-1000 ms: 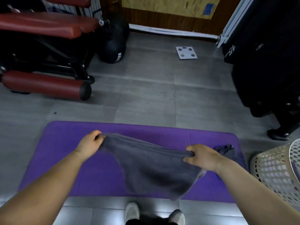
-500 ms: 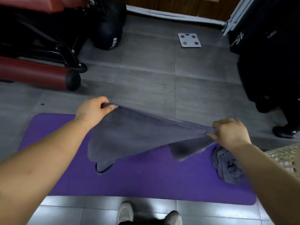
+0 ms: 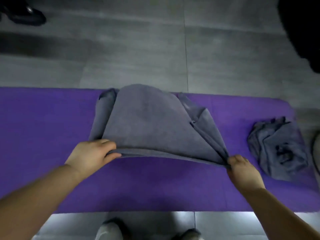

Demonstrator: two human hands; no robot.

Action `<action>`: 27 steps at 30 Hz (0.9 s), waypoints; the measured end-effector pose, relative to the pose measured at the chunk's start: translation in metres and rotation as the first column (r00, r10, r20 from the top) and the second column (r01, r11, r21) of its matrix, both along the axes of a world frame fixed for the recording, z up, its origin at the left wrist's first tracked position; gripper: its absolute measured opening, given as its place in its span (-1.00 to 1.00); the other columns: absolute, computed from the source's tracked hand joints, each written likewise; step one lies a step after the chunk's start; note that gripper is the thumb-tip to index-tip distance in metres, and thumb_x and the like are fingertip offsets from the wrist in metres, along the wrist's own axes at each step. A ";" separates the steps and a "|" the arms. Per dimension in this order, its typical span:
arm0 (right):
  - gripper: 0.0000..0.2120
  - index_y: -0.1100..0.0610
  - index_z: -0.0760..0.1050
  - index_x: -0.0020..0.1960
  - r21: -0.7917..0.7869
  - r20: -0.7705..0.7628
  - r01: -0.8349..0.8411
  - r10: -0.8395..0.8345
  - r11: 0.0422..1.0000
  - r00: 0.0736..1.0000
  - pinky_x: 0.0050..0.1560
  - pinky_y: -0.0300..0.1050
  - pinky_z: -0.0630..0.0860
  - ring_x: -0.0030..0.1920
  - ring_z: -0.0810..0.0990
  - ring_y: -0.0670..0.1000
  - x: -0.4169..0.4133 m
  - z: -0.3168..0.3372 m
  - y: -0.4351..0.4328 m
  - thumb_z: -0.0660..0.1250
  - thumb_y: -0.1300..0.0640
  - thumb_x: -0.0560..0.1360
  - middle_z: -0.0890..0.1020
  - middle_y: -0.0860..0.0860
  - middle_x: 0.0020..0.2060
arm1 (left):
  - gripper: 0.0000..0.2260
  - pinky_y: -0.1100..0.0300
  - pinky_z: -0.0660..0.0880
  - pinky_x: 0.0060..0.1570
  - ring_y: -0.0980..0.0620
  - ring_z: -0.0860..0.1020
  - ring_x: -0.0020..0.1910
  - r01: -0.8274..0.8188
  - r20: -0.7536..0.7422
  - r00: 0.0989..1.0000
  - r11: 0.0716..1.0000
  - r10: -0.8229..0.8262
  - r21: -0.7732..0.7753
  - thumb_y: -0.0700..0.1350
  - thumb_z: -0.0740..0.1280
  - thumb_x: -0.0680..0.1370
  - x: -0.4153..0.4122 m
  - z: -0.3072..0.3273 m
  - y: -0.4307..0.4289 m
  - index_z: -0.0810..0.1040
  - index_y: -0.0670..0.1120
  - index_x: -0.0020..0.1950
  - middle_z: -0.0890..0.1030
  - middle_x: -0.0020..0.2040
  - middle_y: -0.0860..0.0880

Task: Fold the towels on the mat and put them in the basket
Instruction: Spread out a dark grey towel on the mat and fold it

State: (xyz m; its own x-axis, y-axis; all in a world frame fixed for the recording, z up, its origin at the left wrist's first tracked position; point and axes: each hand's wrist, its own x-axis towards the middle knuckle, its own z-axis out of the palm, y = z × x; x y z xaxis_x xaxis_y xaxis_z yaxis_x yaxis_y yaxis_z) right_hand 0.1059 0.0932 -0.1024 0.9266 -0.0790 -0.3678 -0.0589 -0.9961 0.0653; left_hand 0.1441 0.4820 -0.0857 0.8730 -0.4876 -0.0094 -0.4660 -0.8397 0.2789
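Observation:
A grey towel [image 3: 149, 123] lies doubled over on the purple mat [image 3: 43, 122], its far part resting on the mat and its near edge lifted. My left hand [image 3: 91, 156] grips the near left corner of that edge. My right hand [image 3: 242, 168] pinches the near right corner, where the layers bunch together. A second grey towel [image 3: 278, 149] lies crumpled at the mat's right end. Only a pale sliver of the basket [image 3: 316, 151] shows at the right frame edge.
Grey tiled floor [image 3: 155, 49] stretches beyond the mat. A black foot of gym equipment [image 3: 26, 14] sits at the top left and a dark mass [image 3: 304, 32] fills the top right corner. My shoes [image 3: 109, 231] stand just before the mat's near edge.
The towel, held stretched in the air before, has come down onto the mat folded over. Both hands dropped toward me with its near edge. The view tilted downward.

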 end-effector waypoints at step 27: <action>-0.70 0.42 0.44 0.03 0.610 0.222 0.694 -0.924 0.382 0.313 0.03 0.04 0.36 0.05 0.51 0.30 -0.033 -0.226 -0.063 0.20 0.15 0.52 0.56 0.37 0.00 | -0.84 0.55 0.23 -0.21 0.33 0.50 -0.04 0.329 -0.298 0.899 0.944 -0.320 -0.022 0.09 0.27 0.41 -0.030 -0.266 -0.077 0.59 0.15 -0.07 0.59 -0.11 0.27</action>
